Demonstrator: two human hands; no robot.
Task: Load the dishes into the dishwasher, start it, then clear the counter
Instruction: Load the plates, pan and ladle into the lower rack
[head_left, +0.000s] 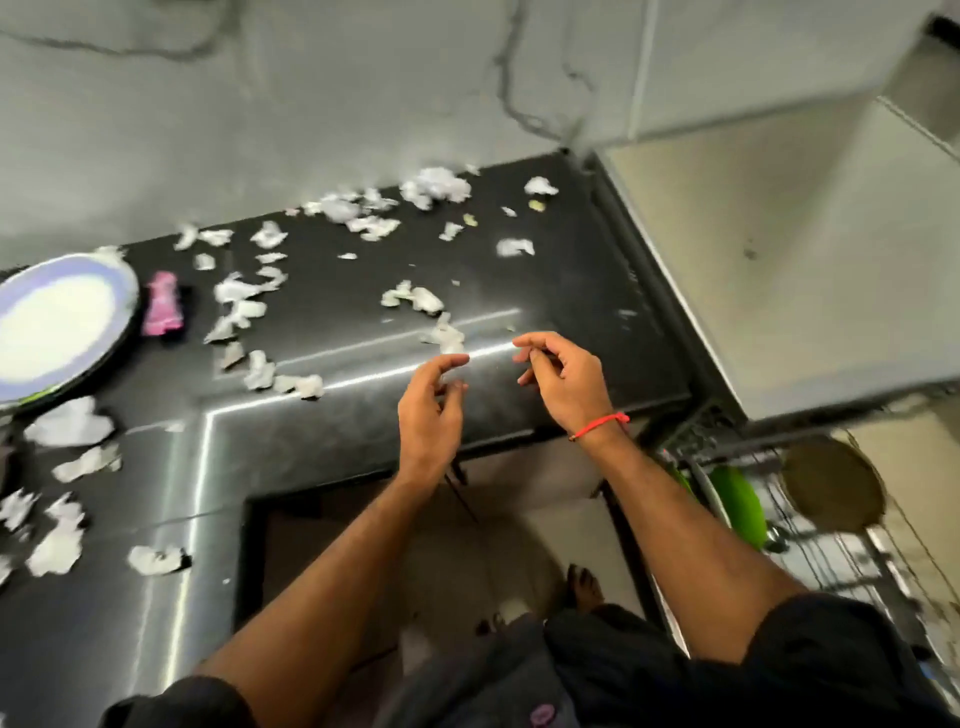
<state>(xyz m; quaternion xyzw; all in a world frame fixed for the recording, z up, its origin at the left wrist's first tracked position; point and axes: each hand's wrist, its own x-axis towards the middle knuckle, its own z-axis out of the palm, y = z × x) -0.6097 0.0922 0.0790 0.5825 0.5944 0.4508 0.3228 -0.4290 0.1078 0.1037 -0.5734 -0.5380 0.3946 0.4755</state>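
- The black counter (545, 291) is L-shaped: one long arm runs from the left edge of the view toward the far right corner, and a second arm runs down the left side toward the near edge. Its surface is dark, polished stone with bright streaks of reflected light.
- Torn white paper scraps (431, 187) lie scattered over most of the counter, thickest along the far edge by the wall and again on the near left arm. They are crumpled, ragged and irregular in shape.
- A round plate (31, 291) with a white centre and a pale blue rim sits at the far left, tilted, and seems to rest on something darker beneath it.
- Just right of the plate lies a small pink wrapper (165, 304), its long axis running near to far.
- The left hand (431, 410) hovers over the counter's near edge with fingers loosely curled and the thumb apart. A bit of white shows by its fingertips; blur keeps me from telling whether it pinches that scrap.
- The right hand (563, 379) is just beside the left, not touching it, fingers loosely bent with nothing visible between them. A red thread (600, 423) circles its wrist.
- At the near right, below counter level, a wire dish rack (841, 561) holds a green plate (740, 504) standing on edge and a round brownish dish (831, 486).
- The grey marbled wall (311, 104) rises behind the counter.
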